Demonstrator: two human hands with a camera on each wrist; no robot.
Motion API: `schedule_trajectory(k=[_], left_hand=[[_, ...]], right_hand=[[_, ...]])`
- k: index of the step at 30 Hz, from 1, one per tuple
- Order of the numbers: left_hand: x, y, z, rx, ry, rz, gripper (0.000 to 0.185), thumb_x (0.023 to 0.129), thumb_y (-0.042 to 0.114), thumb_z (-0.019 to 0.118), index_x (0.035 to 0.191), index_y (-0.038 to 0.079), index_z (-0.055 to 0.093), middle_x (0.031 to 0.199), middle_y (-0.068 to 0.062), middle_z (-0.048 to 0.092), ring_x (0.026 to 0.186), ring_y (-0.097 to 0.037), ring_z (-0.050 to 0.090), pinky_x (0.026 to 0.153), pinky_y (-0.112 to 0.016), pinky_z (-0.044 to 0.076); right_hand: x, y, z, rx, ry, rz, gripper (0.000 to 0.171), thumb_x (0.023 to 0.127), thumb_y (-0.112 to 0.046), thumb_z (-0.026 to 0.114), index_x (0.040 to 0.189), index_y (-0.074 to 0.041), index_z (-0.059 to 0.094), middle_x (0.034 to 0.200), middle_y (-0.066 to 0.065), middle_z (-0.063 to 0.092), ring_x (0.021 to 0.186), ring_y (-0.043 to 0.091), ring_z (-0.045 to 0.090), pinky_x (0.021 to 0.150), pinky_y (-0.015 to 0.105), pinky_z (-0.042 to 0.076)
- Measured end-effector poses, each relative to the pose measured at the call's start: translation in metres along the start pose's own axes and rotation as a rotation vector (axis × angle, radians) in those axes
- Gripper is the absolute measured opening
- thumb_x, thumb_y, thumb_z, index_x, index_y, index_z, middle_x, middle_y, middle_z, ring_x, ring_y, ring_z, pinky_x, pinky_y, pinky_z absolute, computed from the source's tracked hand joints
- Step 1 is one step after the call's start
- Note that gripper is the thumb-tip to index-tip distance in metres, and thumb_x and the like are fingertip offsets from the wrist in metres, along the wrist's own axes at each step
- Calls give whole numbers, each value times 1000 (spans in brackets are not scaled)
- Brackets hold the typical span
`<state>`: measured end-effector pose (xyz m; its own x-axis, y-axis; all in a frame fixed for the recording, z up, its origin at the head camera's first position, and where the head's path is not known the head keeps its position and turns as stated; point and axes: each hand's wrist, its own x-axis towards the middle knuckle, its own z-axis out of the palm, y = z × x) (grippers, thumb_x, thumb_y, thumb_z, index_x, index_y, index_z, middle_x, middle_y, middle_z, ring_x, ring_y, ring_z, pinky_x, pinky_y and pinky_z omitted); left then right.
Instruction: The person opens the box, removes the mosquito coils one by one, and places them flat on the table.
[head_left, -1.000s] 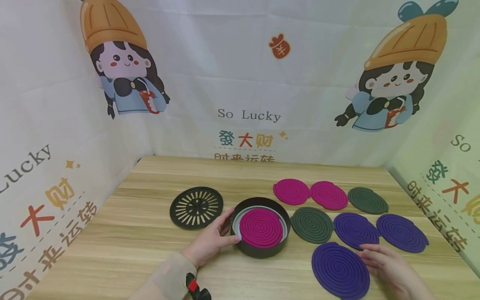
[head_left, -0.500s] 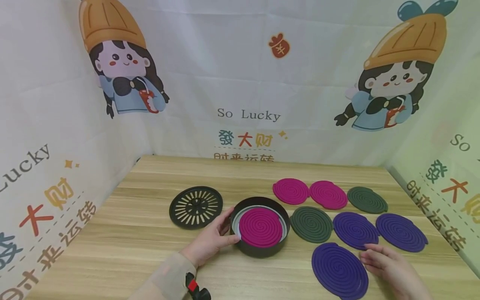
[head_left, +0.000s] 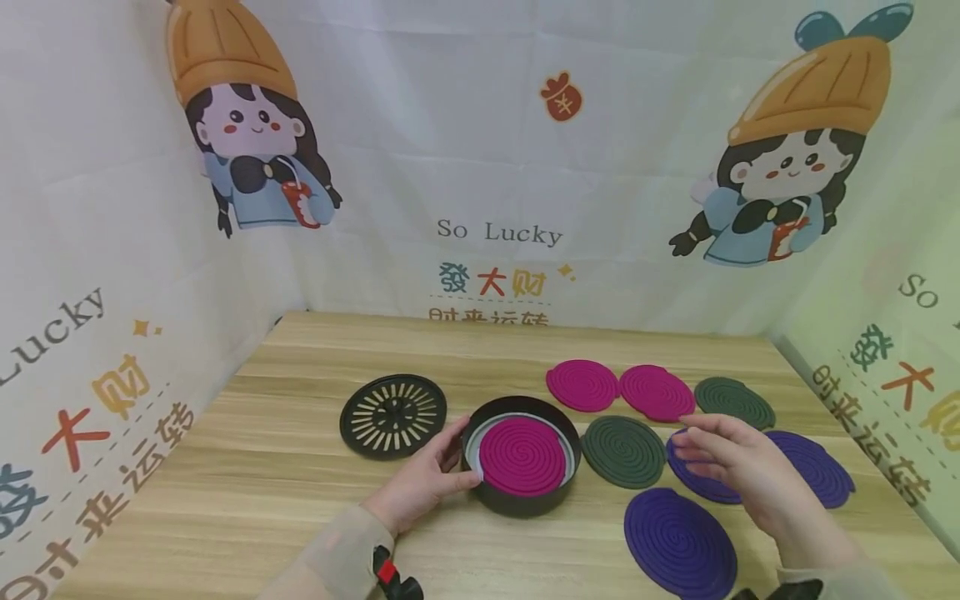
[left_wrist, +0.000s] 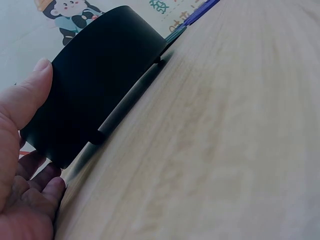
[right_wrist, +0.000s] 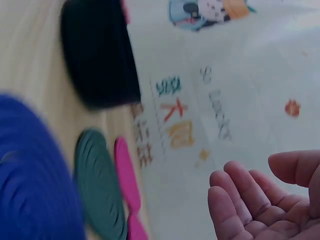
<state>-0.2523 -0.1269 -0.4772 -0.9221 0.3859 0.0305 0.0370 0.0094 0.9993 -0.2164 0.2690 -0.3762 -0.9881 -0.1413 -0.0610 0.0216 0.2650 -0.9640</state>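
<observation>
My left hand (head_left: 420, 483) grips the left side of a round black mosquito coil tin (head_left: 525, 503), thumb at the near rim. Inside the tin lies a pink mosquito coil (head_left: 522, 456) on a pale inner ring. My right hand (head_left: 738, 462) is raised over the purple coils with its fingers loosely bent; nothing shows in it in the right wrist view. It partly hides the middle purple coil (head_left: 712, 492). Another purple coil (head_left: 678, 542) lies nearer me, and a third purple coil (head_left: 817, 468) to the right. A green coil (head_left: 622, 452) sits right beside the tin.
To the left of the tin lies a black slotted lid (head_left: 393, 416). Two pink coils (head_left: 582, 385) and a second green coil (head_left: 735, 402) form the back row. Printed cloth (head_left: 495, 167) walls the wooden table (head_left: 247, 500) at the back and sides.
My right hand has risen and moved away from me, from beside the nearest purple coil to above the middle one. My left hand and the tin have stayed in place.
</observation>
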Motion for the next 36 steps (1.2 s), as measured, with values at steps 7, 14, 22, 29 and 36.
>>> schedule_trajectory(k=[7, 14, 22, 29, 36], left_hand=[[0, -1, 1, 20, 0, 0, 88, 83, 10, 75, 152, 4, 22, 157, -19, 18, 144, -34, 17, 116, -41, 19], [-1, 0, 2, 8, -5, 11, 88, 83, 9, 74, 152, 2, 20, 158, -20, 16, 144, -35, 15, 116, -43, 18], [0, 1, 2, -17, 5, 2, 87, 83, 5, 73, 152, 3, 20, 157, -21, 16, 144, -35, 15, 116, -42, 20], [0, 1, 2, -7, 0, 1, 89, 83, 8, 74, 153, 4, 19, 157, -20, 17, 144, -35, 16, 116, -42, 21], [0, -1, 1, -4, -8, -2, 90, 83, 9, 74, 153, 5, 18, 157, -20, 17, 143, -36, 17, 115, -42, 22]], right_hand=[[35, -30, 60, 65, -100, -104, 38, 99, -17, 54, 127, 7, 49, 102, 5, 66, 96, 18, 64, 86, 28, 54], [68, -30, 109, 105, -118, -41, 36, 98, -14, 53, 126, 8, 49, 109, 19, 64, 98, 24, 63, 93, 40, 51], [83, -23, 143, -116, -29, 13, 31, 96, -12, 55, 123, 3, 58, 117, 16, 62, 105, 28, 58, 91, 43, 50], [86, -22, 159, -428, -7, -61, 29, 94, -16, 59, 119, -1, 62, 121, 14, 62, 113, 30, 56, 94, 49, 48], [92, -14, 168, -522, -1, -100, 32, 90, -17, 63, 117, 1, 61, 117, 17, 62, 109, 30, 58, 93, 49, 50]])
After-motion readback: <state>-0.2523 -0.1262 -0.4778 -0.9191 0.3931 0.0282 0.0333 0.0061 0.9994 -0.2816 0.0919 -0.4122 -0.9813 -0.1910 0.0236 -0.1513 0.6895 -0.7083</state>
